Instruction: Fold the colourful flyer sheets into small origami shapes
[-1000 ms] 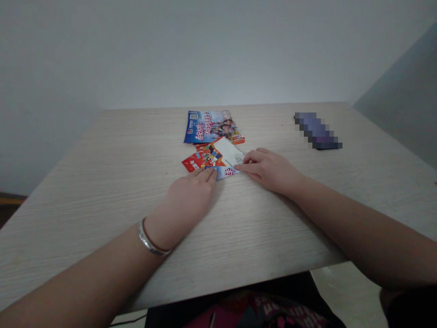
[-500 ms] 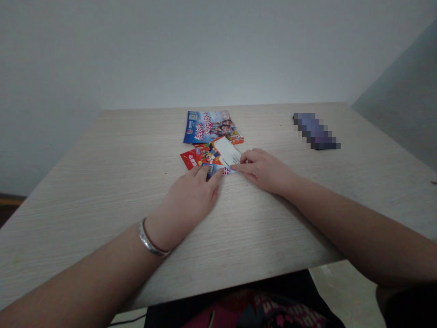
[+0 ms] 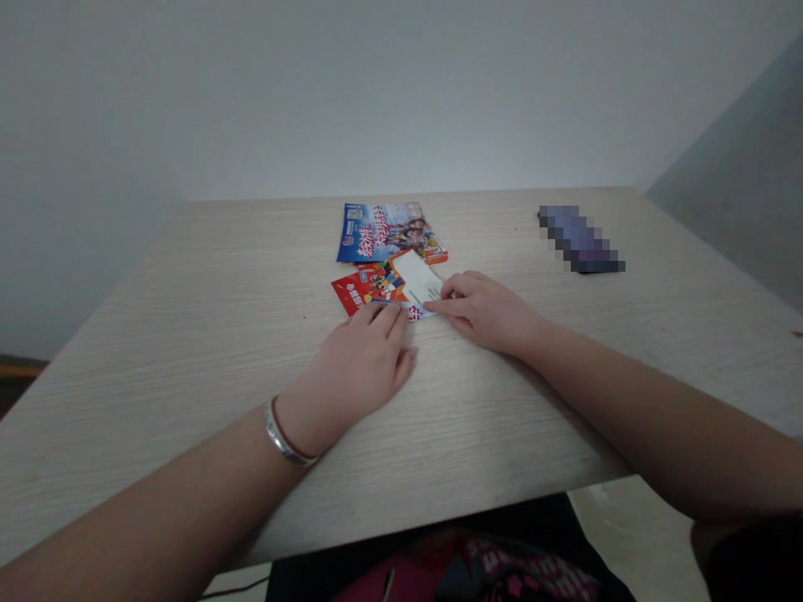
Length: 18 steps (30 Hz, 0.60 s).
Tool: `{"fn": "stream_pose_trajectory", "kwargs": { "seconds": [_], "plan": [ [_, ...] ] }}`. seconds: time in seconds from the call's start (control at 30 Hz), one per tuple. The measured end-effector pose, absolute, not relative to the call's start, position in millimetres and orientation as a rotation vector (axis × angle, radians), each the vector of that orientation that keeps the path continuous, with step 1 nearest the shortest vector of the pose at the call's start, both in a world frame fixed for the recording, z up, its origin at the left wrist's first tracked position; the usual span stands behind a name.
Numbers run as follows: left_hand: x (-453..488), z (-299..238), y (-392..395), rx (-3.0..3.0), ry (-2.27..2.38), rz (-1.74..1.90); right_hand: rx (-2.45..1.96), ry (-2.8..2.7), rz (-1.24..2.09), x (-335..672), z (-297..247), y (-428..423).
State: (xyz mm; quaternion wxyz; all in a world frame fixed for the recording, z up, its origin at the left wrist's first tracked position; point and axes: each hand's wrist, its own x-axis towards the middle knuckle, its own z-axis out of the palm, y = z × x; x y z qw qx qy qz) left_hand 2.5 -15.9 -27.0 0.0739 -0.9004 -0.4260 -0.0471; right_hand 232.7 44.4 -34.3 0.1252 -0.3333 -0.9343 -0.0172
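A partly folded paper leaflet lies flat near the middle of the table, showing red-orange, white and blue printed parts. Across its lower left edge my left hand presses its fingertips on a folded strip, with the thumb apart and resting nearer the table. At the leaflet's right corner my right hand has its fingers bent over the paper, one digit reaching along the lower edge. A silver bracelet circles my left wrist. The paper under my fingers is hidden.
Just behind the leaflet lies a stack of blue printed flyers with an orange edge showing. A dark, pixelated flat object rests at the back right. The pale wooden table meets a grey wall.
My left hand has slid slightly right along the leaflet's lower edge. Its fingers are closer together and its thumb now shows. My right hand has stayed in place.
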Motion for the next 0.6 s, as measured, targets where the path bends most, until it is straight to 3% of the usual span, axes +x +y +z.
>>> {"fn": "stream_pose_trajectory", "kwargs": {
  "seconds": [0.6],
  "plan": [
    [3, -20, -19, -2.664, -1.305, -0.078, -0.957, -2.672, 0.044, 246, -29, 43]
  ]
}}
